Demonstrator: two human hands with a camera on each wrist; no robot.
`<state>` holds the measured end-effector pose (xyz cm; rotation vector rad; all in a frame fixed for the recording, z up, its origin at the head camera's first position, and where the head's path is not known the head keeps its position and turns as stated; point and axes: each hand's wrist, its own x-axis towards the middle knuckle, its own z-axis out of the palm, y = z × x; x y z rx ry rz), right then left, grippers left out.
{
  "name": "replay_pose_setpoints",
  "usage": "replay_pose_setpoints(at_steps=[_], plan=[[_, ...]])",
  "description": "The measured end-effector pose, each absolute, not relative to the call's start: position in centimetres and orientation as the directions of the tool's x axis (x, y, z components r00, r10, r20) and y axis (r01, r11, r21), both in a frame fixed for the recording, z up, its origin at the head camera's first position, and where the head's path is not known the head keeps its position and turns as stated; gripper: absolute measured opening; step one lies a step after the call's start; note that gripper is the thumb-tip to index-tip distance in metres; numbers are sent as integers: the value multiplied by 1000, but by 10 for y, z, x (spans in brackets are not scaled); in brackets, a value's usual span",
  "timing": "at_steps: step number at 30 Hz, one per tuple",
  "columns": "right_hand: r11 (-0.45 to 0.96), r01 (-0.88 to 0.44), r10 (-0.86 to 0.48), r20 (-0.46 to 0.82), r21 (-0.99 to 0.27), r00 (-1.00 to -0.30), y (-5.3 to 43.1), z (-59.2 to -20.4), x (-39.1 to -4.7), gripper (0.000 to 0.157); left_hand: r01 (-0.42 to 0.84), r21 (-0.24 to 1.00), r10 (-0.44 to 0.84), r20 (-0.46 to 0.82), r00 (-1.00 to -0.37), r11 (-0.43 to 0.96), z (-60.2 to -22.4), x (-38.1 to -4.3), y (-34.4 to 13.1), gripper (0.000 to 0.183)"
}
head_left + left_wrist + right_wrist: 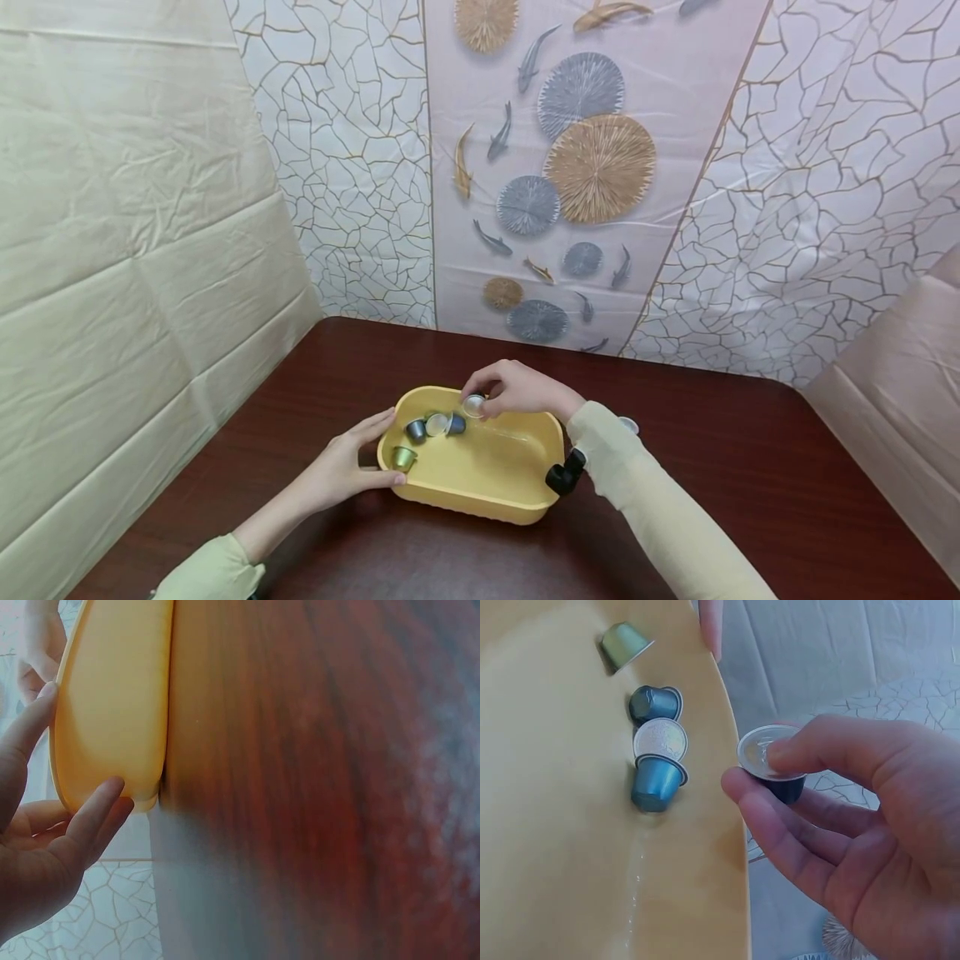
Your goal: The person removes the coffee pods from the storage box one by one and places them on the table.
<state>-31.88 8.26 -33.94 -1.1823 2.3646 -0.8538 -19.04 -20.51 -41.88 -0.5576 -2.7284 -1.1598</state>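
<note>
Yellow tub: under the right hand.
Right sleeve: partly hides a silver-lidded object, right of the pinch.
Left hand: spread round the tub's end, holding it.
Right pinch: thumb and fingers closed on a dark capsule.
Loose capsules: blue capsule, foil-up capsule, dark-blue capsule beside the pinch; green capsule nearer the left hand.

- The left hand reaches around the left end of the yellow tray, its thumb touching the rim, other fingers extended, slightly bent.
- Beyond the rim, farther right, another hand shows partly.
- A reddish-brown tabletop, blurred, glossy.
- On the far side, crack-patterned cloth.
</note>
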Motion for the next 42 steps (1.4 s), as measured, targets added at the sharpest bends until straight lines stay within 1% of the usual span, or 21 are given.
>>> replay_pose_setpoints(at_steps=[4, 10, 15, 21, 24, 30, 34, 42], plan=[[477, -574, -795, -49, -665, -604, 86, -340, -319, 32, 382, 670, 285, 255, -924, 636, -419, -190, -205, 92], [441, -572, -788, 6, -691, -615, 90, -339, -316, 36, 389, 661, 285, 266, -921, 642, -420, -190, -205, 92], [434, -559, -769, 34, -706, -639, 94, -338, -314, 37, 391, 658, 284, 269, -920, 644, -420, -189, -205, 91], [464, -582, -734, 77, -667, -674, 98, -341, -313, 33, 389, 658, 284, 267, -921, 645, -420, -190, -205, 92], [471, -575, -710, 100, -669, -698, 100, -343, -312, 32, 388, 662, 284, 265, -922, 642, -420, -190, -205, 92], [434, -577, -683, 165, -692, -712, 106, -349, -308, 38, 390, 662, 284, 267, -921, 640, -420, -190, -205, 91], [413, -552, -657, 183, -724, -732, 110, -350, -304, 39, 388, 664, 284, 264, -922, 639, -419, -190, -205, 92], [436, -469, -563, 174, -768, -808, 120, -350, -295, 38, 382, 683, 289, 253, -923, 622, -419, -189, -205, 93]])
